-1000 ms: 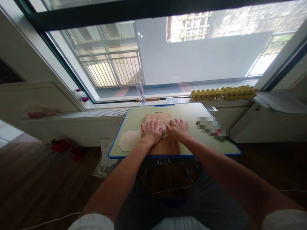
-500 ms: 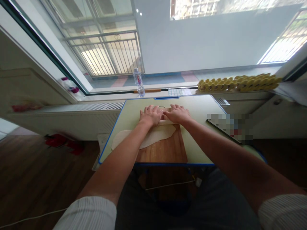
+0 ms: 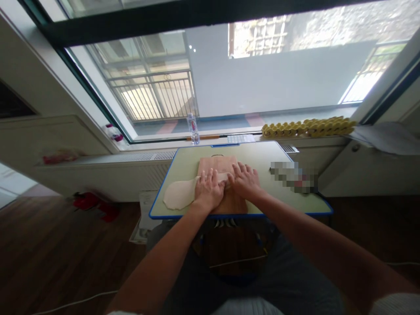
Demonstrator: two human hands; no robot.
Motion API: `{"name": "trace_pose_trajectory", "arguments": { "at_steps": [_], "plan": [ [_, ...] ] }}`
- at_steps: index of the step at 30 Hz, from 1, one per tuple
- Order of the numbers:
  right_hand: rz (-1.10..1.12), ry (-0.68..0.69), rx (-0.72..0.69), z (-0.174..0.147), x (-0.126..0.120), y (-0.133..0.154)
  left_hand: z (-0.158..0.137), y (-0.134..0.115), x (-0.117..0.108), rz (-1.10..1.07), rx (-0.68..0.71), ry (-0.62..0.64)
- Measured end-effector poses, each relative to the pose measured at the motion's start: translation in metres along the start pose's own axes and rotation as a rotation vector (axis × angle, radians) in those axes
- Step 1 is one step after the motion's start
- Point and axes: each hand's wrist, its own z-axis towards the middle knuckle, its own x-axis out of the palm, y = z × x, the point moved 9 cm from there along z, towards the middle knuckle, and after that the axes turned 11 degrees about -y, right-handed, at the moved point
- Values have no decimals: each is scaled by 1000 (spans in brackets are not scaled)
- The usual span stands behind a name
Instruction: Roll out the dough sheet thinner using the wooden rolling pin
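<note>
left hand [image 3: 210, 190] and right hand [image 3: 246, 180] palm down at the dough sheet [image 3: 179, 194]

the pale dough sheet lies partly across the wooden cutting board [image 3: 218, 163], its broad left lobe resting on the blue-edged tabletop [image 3: 187, 157]. the left hand covers its middle, fingers stretched toward the window [image 3: 256, 78]. the right hand is close beside it, at the sheet's right end, with a strip of dough showing between the two. both palms face down, so what lies under them is hidden; i cannot tell whether either grip is closed around anything. beyond the tabletop, a clear plastic bottle [image 3: 193, 131] stands on the windowsill [image 3: 157, 146], and a yellow bumpy strip [image 3: 308, 127] lies farther right.
</note>
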Motion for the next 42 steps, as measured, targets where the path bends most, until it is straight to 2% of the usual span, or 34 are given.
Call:
{"name": "trace_pose_trajectory", "arguments": {
  "at_steps": [4,7,12,16,20,24,28,32,37,42],
  "plan": [
    [-5,35,-82,-11,0,-2,-26,-6,-10,-17,45,-70],
    [-9,33,-108,-1,1,-3,-21,-3,-9,-34,18,-57],
    [14,-3,-106,37,10,7,18,16,3,-53,-101,36],
    [70,46,-83,73,30,13,57,39,20,-77,-181,114],
    [121,111,-54,104,50,15,90,54,35,-118,-175,143],
    [120,169,-25,117,60,14,103,57,39,-131,-150,138],
    [100,161,-43,105,50,15,93,51,36,-122,-135,143],
    [50,101,-60,76,35,14,71,39,28,-57,-114,130],
    [-25,-8,-100,25,10,13,27,17,8,-39,-48,20],
    [-42,44,-189,-15,-4,13,-15,1,-10,-101,67,-65]
  ]
}}
